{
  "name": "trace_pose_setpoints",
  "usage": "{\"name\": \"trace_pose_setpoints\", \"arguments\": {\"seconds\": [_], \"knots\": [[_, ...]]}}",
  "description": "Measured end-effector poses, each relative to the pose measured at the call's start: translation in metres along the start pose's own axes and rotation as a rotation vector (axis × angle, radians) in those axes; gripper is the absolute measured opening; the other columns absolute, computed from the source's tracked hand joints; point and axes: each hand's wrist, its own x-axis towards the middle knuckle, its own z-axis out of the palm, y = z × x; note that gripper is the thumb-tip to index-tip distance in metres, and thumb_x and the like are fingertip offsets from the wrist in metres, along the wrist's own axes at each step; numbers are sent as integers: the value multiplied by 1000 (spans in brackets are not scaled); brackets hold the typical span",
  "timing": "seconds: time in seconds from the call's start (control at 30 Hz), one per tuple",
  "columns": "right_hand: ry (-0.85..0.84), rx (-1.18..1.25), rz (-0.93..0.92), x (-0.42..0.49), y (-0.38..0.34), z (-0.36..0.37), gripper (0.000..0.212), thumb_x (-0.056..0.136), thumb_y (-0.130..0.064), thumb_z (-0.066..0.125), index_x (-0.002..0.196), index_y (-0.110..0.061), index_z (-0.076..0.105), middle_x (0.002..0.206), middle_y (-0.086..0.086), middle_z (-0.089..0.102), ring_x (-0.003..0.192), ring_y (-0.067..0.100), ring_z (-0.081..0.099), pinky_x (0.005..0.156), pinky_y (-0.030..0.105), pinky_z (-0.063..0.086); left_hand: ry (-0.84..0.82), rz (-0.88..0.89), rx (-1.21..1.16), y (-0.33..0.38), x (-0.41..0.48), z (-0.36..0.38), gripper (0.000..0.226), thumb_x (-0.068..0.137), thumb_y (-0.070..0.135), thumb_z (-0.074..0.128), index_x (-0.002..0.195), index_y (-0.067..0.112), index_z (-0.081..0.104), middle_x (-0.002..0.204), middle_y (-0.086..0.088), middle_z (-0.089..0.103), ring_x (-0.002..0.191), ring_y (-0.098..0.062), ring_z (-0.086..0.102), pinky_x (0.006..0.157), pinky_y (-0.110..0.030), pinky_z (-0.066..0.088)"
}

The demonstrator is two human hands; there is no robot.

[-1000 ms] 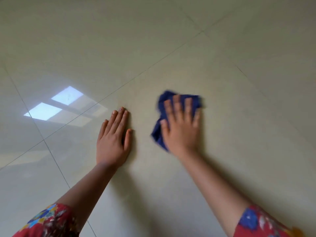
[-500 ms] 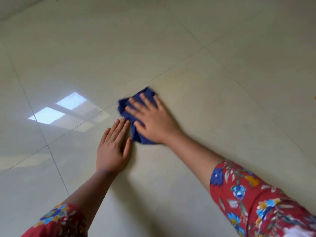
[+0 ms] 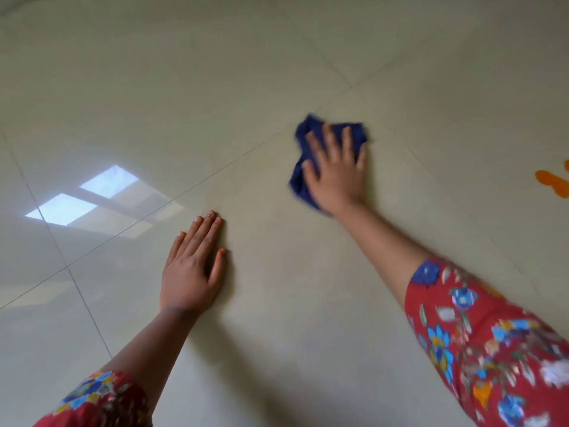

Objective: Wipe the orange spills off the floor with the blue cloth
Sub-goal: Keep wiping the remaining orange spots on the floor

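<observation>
A dark blue cloth (image 3: 308, 132) lies bunched on the pale tiled floor (image 3: 277, 303) in the upper middle. My right hand (image 3: 337, 169) presses flat on it with straight, spread fingers and covers most of it. My left hand (image 3: 194, 266) rests flat on a floor tile lower left of the cloth, fingers together, holding nothing. An orange spill (image 3: 554, 181) shows at the right edge, well right of the cloth and cut off by the frame.
Glossy cream tiles with thin grout lines fill the view. A bright window reflection (image 3: 86, 195) lies on the floor at the left. Both forearms wear red floral sleeves (image 3: 492, 349).
My right hand has swept the cloth from beside my left hand's fingertips out to the right and farther away. My left hand has stayed flat on the floor. The orange spill has come into view.
</observation>
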Motion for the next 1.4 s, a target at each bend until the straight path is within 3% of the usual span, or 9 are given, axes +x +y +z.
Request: {"name": "trace_pose_setpoints", "arguments": {"seconds": [0.17,0.33,0.47,0.63,0.73,0.9,1.03,1.27,1.4], "knots": [[-73,-40,-502,-130,-3,1,62,93,-56,35,151,-36,28,161,-5,21,149,28,17,117,54,14,-2,12,-11,-1,0,1,56,97,42,30,151,29,27,158,11,21,148,-7,11,120,-38,18],[-14,-126,-14,-71,85,-8,65,91,-61,28,151,-36,28,161,-2,21,148,30,17,115,58,15,17,-3,-26,2,0,1,56,97,41,30,151,29,28,158,12,22,148,-6,12,119,-38,18],[39,-65,119,-46,38,-1,64,91,-57,26,150,-33,30,161,0,22,148,34,16,115,60,11,21,-2,-18,4,1,1,56,97,41,30,151,29,28,158,12,22,147,-7,13,119,-39,19],[-26,-13,-436,-146,-66,18,59,95,-51,31,151,-32,30,161,-1,21,148,32,16,116,59,15,26,16,-22,1,0,-2,56,97,44,30,150,27,31,157,11,23,147,-8,16,119,-38,21],[-73,-25,-613,-188,-23,9,61,95,-54,36,152,-35,27,161,-4,19,149,28,15,117,55,16,14,10,-15,2,0,-2,57,97,46,34,151,28,28,157,13,20,147,-6,13,120,-33,15],[12,-99,-65,-130,102,-9,58,96,-52,28,151,-36,25,161,-2,22,148,28,18,113,58,21,48,-2,36,9,-4,-2,56,95,32,31,151,24,30,158,8,23,147,-9,15,120,-38,18],[66,-99,161,-97,91,-7,57,96,-52,25,150,-34,30,161,-3,22,148,29,17,116,56,15,92,-30,-11,53,4,4,62,86,25,32,147,17,37,156,1,30,147,-15,19,120,-38,11],[-51,-100,-270,-188,108,-13,52,100,-43,30,151,-33,28,161,-6,19,150,21,12,120,48,12,-117,336,16,155,5,58,60,98,37,28,154,19,19,161,3,15,148,-13,12,119,-34,11],[27,-9,73,-164,177,-26,52,97,-33,29,148,-27,37,157,-2,31,146,22,24,116,46,23,-141,360,83,153,6,63,60,99,43,26,154,22,15,161,6,9,149,-12,6,120,-34,7]]}}
